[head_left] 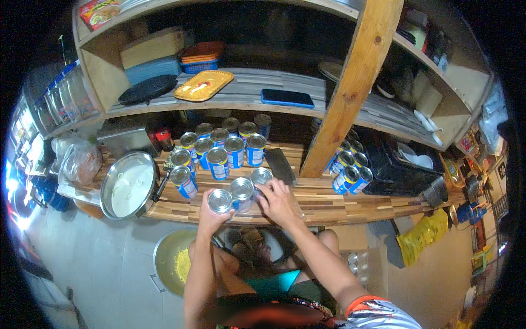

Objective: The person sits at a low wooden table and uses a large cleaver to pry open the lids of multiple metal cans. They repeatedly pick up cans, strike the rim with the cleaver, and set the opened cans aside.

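My left hand (212, 216) is wrapped around a tin can (220, 201) with a bare silver lid, at the front edge of a striped wooden counter (181, 214). A second silver-lidded can (241, 189) stands against it on the right. A third can (261, 175) is just behind that one. My right hand (279, 201) has its bent fingers at the second and third cans; whether it grips either is hard to tell. Several blue-labelled cans (217, 163) are grouped behind, on the left. A dark flat piece (280, 165) lies beside the third can.
A steel bowl of white liquid (127, 185) sits left, beside a black-handled tool (161, 186). Right of the wooden post (349, 94) are more cans (345, 179) and a black crate (398, 172). The shelf above holds a phone (287, 98). Below stands a pot with yellow contents (164, 251).
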Tool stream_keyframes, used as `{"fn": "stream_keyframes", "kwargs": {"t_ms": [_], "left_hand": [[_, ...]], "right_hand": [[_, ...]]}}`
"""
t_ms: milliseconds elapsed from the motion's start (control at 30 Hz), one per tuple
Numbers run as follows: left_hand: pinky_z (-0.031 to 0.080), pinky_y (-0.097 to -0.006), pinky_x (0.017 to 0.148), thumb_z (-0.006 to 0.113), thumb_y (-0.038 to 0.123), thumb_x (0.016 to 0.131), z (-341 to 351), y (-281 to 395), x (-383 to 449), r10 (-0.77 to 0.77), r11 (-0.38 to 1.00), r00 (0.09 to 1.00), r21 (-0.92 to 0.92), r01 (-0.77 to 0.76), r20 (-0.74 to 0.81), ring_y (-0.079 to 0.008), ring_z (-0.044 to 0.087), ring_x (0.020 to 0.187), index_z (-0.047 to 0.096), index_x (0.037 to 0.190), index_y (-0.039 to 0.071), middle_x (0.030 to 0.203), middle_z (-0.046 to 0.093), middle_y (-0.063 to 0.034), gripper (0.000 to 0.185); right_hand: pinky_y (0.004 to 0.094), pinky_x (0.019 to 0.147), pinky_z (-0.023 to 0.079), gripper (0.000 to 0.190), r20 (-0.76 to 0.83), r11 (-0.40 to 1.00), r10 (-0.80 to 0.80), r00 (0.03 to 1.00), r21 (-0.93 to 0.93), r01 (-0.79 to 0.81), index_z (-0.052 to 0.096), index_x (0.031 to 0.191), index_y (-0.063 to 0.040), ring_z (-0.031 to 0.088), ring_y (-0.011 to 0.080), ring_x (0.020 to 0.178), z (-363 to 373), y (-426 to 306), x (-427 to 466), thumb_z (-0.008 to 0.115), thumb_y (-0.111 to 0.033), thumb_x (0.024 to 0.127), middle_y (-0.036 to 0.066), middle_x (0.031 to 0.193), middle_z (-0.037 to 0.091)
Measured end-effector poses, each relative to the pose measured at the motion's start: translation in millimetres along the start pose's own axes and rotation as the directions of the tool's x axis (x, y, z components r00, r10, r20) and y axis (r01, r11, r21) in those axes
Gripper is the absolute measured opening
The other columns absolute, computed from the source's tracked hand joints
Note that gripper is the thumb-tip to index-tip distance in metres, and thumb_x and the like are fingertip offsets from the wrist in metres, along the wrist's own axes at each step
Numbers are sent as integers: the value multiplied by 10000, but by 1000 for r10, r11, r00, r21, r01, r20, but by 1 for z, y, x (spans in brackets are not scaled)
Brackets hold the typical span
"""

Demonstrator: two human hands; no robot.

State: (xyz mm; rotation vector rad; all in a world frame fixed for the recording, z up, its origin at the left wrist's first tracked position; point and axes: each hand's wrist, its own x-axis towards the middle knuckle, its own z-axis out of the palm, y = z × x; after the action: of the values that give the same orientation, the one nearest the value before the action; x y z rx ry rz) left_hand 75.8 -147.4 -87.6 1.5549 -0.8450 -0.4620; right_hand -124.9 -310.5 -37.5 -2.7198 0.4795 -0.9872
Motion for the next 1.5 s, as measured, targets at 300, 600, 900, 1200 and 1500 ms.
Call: {"fn": "stream_keyframes", "kwargs": {"t_ms": [300,600,900,1200,1500], "left_hand": [[477,-369,1044,975,189,591,1,3,-3,7,1000,999,9,-7,-33,-222,600,1176,439,1397,31,1252,611,-120,981],[487,-375,1031,971,149,621,6,0,-6,24,999,998,-20,-25,-50,-219,612,1165,442,1381,45,1242,623,-110,932],[527,-426,992,974,154,638,30,-20,-22,28,977,992,214,-2,-120,-285,675,1142,527,1349,13,1236,692,-182,852],[561,-451,917,966,284,672,39,-36,-10,310,852,949,459,-252,-53,-356,683,1073,444,1433,36,1233,687,-197,957],[522,-434,1025,988,267,654,27,-18,-13,94,963,994,248,-103,46,-308,661,1188,492,1411,-9,1320,665,-190,947]], "right_hand": [[428,866,566,365,-311,985,107,944,160,-59,668,1259,-4,677,359,998,52,-16,-18,738,-57,905,179,1121,667],[408,798,563,268,-291,936,250,924,318,-153,699,1167,4,690,370,868,77,-12,-31,746,-86,919,180,1025,671],[470,706,530,111,-114,953,49,992,303,-12,688,959,-2,655,383,809,52,-35,-25,654,-76,883,147,848,655],[447,1056,460,237,-20,737,-149,989,664,125,662,1105,19,609,351,1152,45,-161,-21,623,-134,928,222,1169,647],[431,1021,521,502,-49,751,578,814,423,-507,428,1364,64,658,338,1136,24,15,25,654,-94,945,291,1350,548]]}}
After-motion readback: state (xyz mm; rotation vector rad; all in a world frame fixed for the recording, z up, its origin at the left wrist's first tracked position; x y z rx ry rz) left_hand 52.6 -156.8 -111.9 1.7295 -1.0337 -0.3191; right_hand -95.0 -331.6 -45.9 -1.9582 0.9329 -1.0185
